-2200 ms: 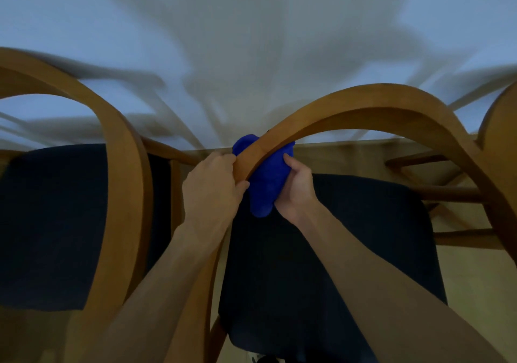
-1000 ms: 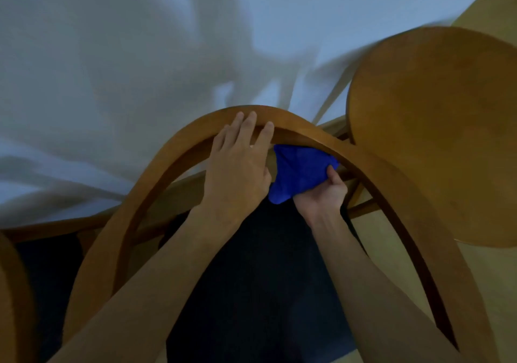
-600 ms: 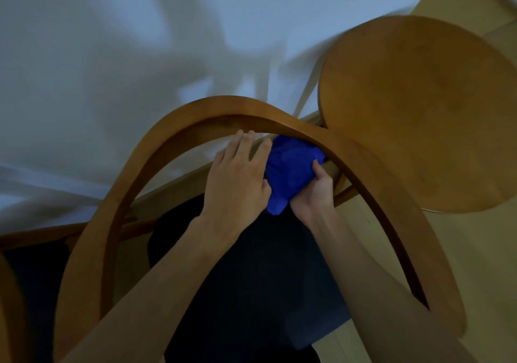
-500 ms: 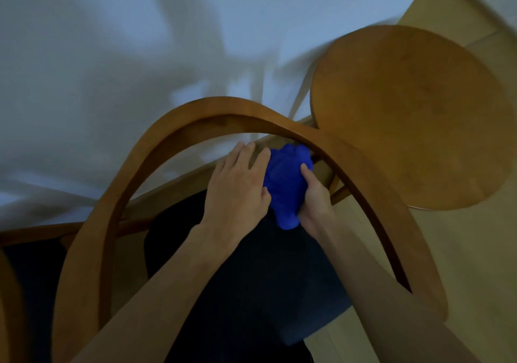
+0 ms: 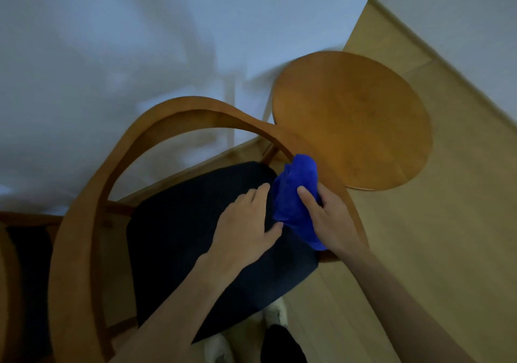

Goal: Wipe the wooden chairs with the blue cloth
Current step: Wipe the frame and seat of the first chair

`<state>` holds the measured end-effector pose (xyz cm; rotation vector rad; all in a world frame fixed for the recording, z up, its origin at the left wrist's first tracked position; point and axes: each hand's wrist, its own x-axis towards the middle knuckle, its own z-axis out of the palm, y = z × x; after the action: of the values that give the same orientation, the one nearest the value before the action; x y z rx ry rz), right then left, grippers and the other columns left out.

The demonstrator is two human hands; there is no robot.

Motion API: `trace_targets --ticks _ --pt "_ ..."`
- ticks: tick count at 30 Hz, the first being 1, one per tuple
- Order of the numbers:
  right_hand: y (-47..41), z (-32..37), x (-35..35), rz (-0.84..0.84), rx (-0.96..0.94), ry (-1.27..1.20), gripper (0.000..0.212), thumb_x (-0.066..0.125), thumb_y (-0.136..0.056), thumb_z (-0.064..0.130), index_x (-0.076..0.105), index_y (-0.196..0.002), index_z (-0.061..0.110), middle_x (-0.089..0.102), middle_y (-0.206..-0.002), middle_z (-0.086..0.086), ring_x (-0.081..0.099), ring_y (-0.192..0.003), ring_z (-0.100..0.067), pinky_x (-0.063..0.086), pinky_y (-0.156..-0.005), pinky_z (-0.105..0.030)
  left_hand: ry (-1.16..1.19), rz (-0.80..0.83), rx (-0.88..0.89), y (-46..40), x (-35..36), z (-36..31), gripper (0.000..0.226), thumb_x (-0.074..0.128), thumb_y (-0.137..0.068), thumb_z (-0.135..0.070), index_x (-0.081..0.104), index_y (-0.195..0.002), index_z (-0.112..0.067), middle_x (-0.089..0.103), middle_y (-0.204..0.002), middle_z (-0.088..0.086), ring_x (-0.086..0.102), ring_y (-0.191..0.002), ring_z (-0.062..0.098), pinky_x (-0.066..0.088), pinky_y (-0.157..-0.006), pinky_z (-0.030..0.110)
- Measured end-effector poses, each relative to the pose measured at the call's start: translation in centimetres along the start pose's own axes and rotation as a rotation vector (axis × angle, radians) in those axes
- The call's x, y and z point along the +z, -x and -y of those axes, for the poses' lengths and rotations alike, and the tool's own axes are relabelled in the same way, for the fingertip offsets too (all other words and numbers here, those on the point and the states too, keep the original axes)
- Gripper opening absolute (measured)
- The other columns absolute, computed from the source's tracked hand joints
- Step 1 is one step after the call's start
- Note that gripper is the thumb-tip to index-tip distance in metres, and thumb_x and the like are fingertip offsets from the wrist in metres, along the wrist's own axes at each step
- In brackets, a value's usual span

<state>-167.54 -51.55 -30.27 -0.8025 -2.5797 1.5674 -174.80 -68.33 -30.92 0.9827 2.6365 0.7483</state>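
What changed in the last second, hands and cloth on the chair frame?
The blue cloth and right hand slid from the top of the curved chair frame down its right side. The left hand let go of the frame and now lies beside the cloth over the dark seat. The right hand's grip on the cloth is unchanged.

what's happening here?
A person is wiping a wooden chair. The right hand holds a blue cloth against the right side of the curved chair frame, beside the dark seat. The left hand lies flat, fingertips by the cloth. A round wooden stool stands next to it.
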Motion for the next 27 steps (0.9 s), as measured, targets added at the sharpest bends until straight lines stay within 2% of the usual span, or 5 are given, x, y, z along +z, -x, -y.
trace_targets --ticks 9,14,18,21,27 --pt "1.3 -2.3 -4.0 0.129 -0.015 -0.181 0.018 0.067 -0.094 0.035 0.065 -0.109 0.026 0.071 -0.098 0.006 0.069 -0.091 -0.012 0.057 -0.083 -0.042 0.692 0.205 -0.217 -2.3 4.5 -4.8 0.070 0.080 -0.063 -0.051 0.048 -0.123 -0.036 0.057 -0.116 -0.009 0.060 -0.104 0.006 0.055 -0.090 0.036" --pt "-0.6 -5.8 -10.3 0.308 0.021 -0.529 0.058 0.070 -0.083 0.002 0.054 -0.136 0.020 0.061 -0.132 0.006 0.061 -0.117 -0.013 0.052 -0.090 -0.025 0.871 0.299 -0.220 -5.4 5.1 -7.2 0.053 0.072 -0.080 -0.022 0.053 -0.125 -0.044 0.063 -0.118 -0.014 0.059 -0.112 0.003 0.049 -0.093 0.031" --pt "-3.6 -7.6 -14.5 0.452 0.179 -0.469 0.084 0.078 -0.083 0.023 0.030 -0.151 0.039 0.042 -0.152 0.012 0.045 -0.135 -0.008 0.045 -0.107 -0.038 1.005 0.354 -0.339 -7.5 4.7 -9.6 0.049 0.074 -0.076 -0.029 0.058 -0.115 -0.054 0.062 -0.121 -0.023 0.057 -0.113 -0.003 0.044 -0.096 0.031" --pt "-5.2 -7.9 -15.0 0.718 0.254 -0.642 0.068 0.068 -0.087 0.017 0.040 -0.148 0.023 0.055 -0.143 -0.003 0.054 -0.130 -0.022 0.048 -0.103 -0.039 1.209 0.433 -0.381 -8.1 4.8 -10.5 0.051 0.077 -0.076 -0.029 0.061 -0.123 -0.040 0.061 -0.129 -0.011 0.057 -0.122 0.012 0.049 -0.098 0.035" --pt "-8.3 -8.5 -15.2 0.747 0.340 -0.631 0.040 0.080 -0.082 0.024 0.069 -0.119 0.016 0.069 -0.124 -0.010 0.065 -0.116 -0.030 0.054 -0.095 -0.046 1.174 0.497 -0.610 -7.6 4.3 -9.2 0.047 0.084 -0.074 -0.035 0.064 -0.116 -0.042 0.066 -0.123 -0.010 0.064 -0.112 0.015 0.055 -0.087 0.029"
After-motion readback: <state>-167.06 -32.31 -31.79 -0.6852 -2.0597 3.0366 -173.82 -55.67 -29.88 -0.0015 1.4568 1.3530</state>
